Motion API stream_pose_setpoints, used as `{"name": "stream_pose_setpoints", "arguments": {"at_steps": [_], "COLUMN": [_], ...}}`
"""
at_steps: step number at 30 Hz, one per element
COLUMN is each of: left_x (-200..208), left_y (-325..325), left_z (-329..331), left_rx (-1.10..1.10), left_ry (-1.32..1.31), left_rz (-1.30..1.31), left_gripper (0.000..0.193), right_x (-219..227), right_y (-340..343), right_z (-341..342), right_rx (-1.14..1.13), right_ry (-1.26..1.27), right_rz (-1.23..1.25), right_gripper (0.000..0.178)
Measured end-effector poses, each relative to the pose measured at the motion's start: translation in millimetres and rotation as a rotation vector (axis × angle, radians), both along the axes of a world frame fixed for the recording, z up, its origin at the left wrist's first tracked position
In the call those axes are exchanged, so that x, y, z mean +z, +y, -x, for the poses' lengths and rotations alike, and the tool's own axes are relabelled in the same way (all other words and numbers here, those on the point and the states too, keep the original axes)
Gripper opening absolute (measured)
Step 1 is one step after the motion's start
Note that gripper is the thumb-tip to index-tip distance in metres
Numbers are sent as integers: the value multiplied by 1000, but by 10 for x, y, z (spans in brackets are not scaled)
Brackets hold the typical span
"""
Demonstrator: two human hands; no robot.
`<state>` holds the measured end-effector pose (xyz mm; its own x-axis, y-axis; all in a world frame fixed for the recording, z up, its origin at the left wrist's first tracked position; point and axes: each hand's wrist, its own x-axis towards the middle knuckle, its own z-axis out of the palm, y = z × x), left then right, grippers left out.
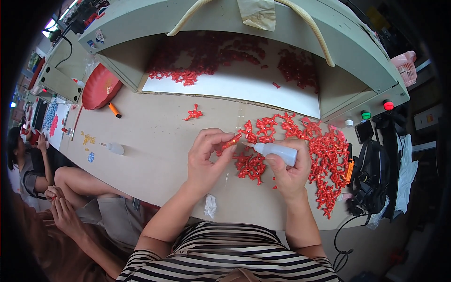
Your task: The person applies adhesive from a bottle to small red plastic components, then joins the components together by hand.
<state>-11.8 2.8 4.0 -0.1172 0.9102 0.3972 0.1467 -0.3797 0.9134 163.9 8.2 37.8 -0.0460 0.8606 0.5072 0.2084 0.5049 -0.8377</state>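
Observation:
Between the thumb and fingers of my left hand [203, 157] is a small glossy red figure [233, 140]. My right hand [293, 176] grips a whitish squeeze bottle [280, 152], tilted so its thin nozzle points left at the figure. The nozzle tip is close to the figure; whether they touch I cannot tell. Just beyond and below the two hands lie clusters of red figures [251, 167]. A larger heap of the same figures [329, 157] spreads over the table's right side. One lone red figure [193, 112] rests farther away, left of centre.
A grey-green hooded cabinet [357, 89] spans the table's back, with heaps of red parts [183, 75] on its white floor. At left are a red bowl [96, 94], an orange-black tool [114, 110] and another squeeze bottle [114, 148]. Crumpled tissue [210, 206] lies near me. Co-workers sit left.

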Motion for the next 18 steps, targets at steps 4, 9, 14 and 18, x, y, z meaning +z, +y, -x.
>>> {"name": "stream_pose_setpoints", "arguments": {"at_steps": [4,9,14,18], "left_x": [19,27,34,38], "left_y": [2,-20,-26,-31], "left_z": [-8,21,30,32], "left_rx": [5,-26,-64,-59], "left_ry": [3,32,55,50], "left_rz": [-1,42,80,90], "left_gripper": [23,23,24,24], "right_x": [7,25,20,19], "right_y": [-5,4,0,-5], "right_z": [-4,3,-9,-3], "right_rx": [-3,-16,-13,-13], "right_ry": [-16,-49,-63,-61], "right_rz": [15,-24,-8,-4], "right_gripper": [28,28,27,27]}}
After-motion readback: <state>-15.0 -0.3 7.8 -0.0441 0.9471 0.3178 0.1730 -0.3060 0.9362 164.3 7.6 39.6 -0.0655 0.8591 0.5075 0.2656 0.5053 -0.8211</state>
